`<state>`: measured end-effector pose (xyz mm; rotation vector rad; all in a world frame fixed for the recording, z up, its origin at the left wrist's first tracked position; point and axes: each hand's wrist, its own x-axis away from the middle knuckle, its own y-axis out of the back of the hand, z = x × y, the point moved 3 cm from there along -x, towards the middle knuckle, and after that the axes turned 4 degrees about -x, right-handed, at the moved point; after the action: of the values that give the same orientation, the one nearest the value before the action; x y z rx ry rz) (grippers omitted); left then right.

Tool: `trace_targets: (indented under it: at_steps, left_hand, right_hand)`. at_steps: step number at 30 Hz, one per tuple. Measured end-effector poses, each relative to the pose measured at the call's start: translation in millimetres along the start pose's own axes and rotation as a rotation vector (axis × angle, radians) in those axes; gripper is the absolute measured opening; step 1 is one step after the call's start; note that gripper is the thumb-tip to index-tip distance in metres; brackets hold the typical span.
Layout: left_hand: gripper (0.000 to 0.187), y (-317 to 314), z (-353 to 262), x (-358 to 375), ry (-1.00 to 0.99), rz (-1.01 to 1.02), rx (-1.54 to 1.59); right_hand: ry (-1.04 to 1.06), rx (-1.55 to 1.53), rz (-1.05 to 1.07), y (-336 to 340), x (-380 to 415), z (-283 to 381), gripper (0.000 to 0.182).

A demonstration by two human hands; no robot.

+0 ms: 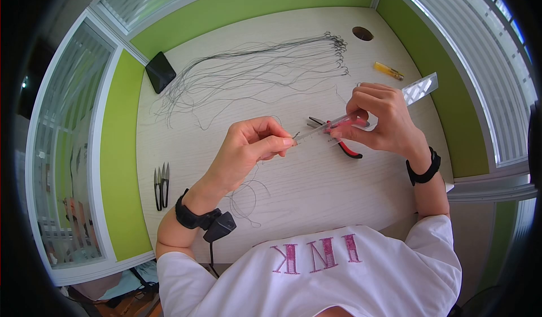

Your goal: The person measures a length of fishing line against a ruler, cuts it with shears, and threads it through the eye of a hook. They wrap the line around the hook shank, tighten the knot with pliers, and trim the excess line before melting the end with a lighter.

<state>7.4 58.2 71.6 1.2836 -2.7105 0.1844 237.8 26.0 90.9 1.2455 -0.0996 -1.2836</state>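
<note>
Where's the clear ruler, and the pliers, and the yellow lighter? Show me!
Clear ruler (pixel 420 88): head view, on its wide far end.
Pliers (pixel 350 152): head view, on a red-and-black handle.
Yellow lighter (pixel 387 69): head view, on its yellow body.

Purple letters "INK", upside down, on white shirt.

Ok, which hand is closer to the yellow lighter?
The right hand. It's just below the lighter in the picture, holding the clear ruler. The left hand is farther off, down and to the left.
</note>
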Motion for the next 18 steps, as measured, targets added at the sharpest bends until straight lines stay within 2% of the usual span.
trace_targets:
  at_steps: [18]
  left_hand:
    - [0.004, 0.2, 0.1, -1.2, 0.006, -0.013, -0.056]
  right_hand:
    - [-0.029, -0.042, 0.016, -3.5, 0.7, -4.6, 0.038]
